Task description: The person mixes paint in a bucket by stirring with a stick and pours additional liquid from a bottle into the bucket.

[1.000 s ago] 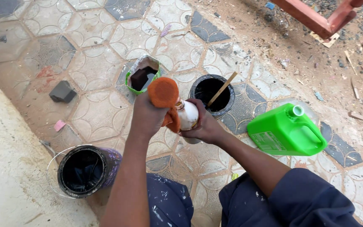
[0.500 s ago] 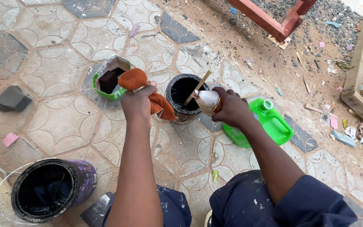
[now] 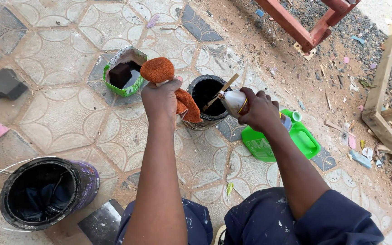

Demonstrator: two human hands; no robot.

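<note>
While the person crouches over the patterned paved floor [image 3: 69, 118], everything sits within arm's reach, liquids ahead of the hands. Biggest item: black paint bucket [image 3: 46, 193], well back and left of the left hand [image 3: 162, 97], upright and open, dark inside. Green jug [image 3: 280, 138] lies flat under the right hand [image 3: 259, 111], cap end away from the body, parked out of the way. Small black can [image 3: 207, 102] stands just beyond and between both hands, with a stir stick [image 3: 221, 90] leaning in it. Cut green container [image 3: 125, 72] with dark contents sits ahead-left of the left hand. Left hand is closed around an orange cloth [image 3: 159, 70], bunched into a pad on top, tail hanging right. Right hand grips a white bottle [image 3: 234, 102] tilted mouth-first toward the cloth, over the can, so drips likely fall in.
</note>
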